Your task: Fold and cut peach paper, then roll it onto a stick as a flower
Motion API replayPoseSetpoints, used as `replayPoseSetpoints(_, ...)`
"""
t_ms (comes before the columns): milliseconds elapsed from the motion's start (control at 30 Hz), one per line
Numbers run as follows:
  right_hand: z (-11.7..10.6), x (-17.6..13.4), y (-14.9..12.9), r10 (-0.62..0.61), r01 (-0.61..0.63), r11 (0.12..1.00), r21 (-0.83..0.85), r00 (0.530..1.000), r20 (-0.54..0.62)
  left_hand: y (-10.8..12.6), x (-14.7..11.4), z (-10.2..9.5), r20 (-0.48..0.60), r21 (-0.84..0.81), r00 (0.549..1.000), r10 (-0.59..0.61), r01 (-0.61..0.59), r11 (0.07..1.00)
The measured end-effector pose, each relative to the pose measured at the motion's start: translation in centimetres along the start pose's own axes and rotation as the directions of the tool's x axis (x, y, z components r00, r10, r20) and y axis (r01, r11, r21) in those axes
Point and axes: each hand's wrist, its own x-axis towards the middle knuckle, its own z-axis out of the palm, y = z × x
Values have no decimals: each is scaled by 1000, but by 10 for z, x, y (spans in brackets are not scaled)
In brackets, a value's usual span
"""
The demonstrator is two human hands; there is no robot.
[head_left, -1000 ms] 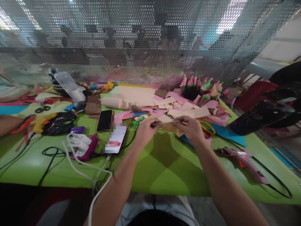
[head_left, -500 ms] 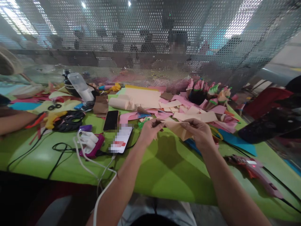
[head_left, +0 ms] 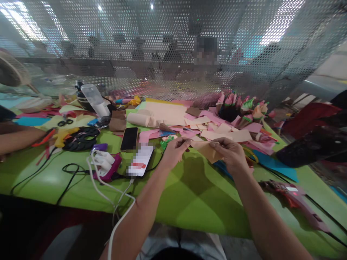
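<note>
Between my hands, above the green table point(head_left: 187, 206), is a small cream-coloured sheet point(head_left: 207, 150), paper or thin foam, with a folded upper edge. My left hand point(head_left: 175, 150) pinches its left end between thumb and fingers. At the sheet's right end, my right hand point(head_left: 229, 150) grips it with the thumb on the near face. Just behind my left hand lies a small green craft piece point(head_left: 167, 140), partly covered by the hand. A blue strip point(head_left: 223, 169) shows beneath my right hand.
Cream and pink strips point(head_left: 226, 134) are heaped behind my hands. A pink glue gun point(head_left: 300, 204) lies right. To the left are a phone with a lit screen point(head_left: 141, 161), a dark phone point(head_left: 129, 139), a power strip point(head_left: 110, 169) with cables, and another person's arm point(head_left: 21, 139).
Little differs. The sheet has turned slightly, its upper edge now straighter between my hands, and both hands keep their grip. The whole view has shifted a little.
</note>
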Motion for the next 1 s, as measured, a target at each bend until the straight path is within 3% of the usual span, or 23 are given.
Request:
replayPoseSetpoints(200,1,0,0,16,-16,1000,-11,1000,-5,0,0,0,4,133,994,106,-106,985)
replayPoseSetpoints(400,2,-2,-2,35,-35,999,10,999,-3,-2,1,-3,5,266,991,133,-130,955)
replayPoseSetpoints(533,2,-2,-1,23,-23,1000,-9,1000,-9,3,-1,-2,-3,476,969,246,-215,853)
replayPoseSetpoints(633,2,-3,1,-18,19,998,-60,1000,16,7,-3,1,62,596,930,362,-325,734)
replayPoseSetpoints(767,2,-6,3,-83,92,980,-175,995,61,6,-3,3,134,658,903,408,-389,645)
replayPoseSetpoints(1000,3,-7,4,-112,128,976,-176,989,100,4,0,0,119,665,906,406,-376,645)
